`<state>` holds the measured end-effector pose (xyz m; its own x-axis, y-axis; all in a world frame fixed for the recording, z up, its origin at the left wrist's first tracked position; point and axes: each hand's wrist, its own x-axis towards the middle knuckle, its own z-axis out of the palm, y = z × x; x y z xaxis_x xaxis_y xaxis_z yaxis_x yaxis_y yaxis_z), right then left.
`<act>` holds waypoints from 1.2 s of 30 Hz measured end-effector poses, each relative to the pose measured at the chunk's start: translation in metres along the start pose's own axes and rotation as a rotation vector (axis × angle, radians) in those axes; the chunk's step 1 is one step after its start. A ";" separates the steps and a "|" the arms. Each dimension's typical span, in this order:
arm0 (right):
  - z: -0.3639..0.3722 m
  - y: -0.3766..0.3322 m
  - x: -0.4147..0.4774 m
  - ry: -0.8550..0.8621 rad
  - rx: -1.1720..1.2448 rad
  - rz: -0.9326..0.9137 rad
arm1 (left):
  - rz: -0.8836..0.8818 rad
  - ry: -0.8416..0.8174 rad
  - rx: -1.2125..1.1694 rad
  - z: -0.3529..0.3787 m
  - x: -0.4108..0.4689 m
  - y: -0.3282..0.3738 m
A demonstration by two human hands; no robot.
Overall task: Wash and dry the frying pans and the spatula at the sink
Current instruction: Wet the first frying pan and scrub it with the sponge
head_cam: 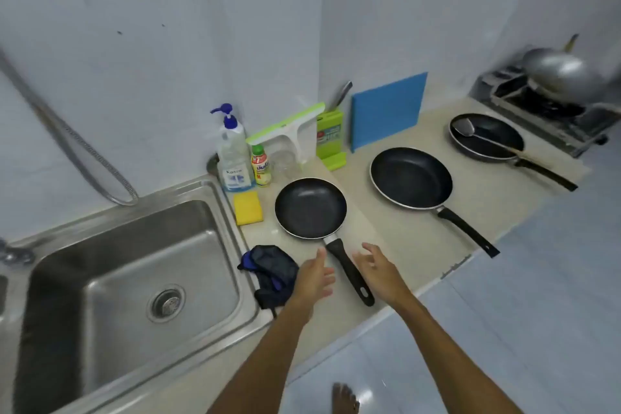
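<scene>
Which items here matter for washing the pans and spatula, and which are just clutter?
Job: small pan, big pan, far pan, spatula, sink, sponge, soap, cloth.
Clutter: squeegee, knife block, blue board, small bottle, wok.

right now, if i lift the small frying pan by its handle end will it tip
Probably light: the small frying pan is the smallest of three. Held far down its handle, the bowl would likely dip. Looks rigid, not floppy.

bare forearms (268, 346), bare foot (344, 398)
</scene>
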<state>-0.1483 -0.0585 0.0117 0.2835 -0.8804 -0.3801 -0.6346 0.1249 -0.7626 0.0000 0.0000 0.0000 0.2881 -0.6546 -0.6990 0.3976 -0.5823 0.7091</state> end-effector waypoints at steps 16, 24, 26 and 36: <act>0.018 0.021 0.045 -0.287 0.328 0.184 | -0.082 0.205 -0.108 0.049 0.063 -0.005; 0.033 0.009 0.033 -0.134 0.189 0.032 | 0.003 0.075 -0.255 0.041 0.048 0.002; 0.035 0.002 0.022 -0.110 0.188 -0.010 | 0.038 0.030 -0.250 0.032 0.037 0.007; 0.139 -0.080 -0.023 -0.073 0.171 -0.174 | 0.145 0.070 -0.349 -0.100 -0.010 0.023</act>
<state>-0.0038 0.0153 0.0087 0.4330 -0.8607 -0.2678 -0.4429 0.0556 -0.8949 0.0933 0.0416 0.0137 0.4175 -0.6766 -0.6066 0.6176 -0.2784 0.7356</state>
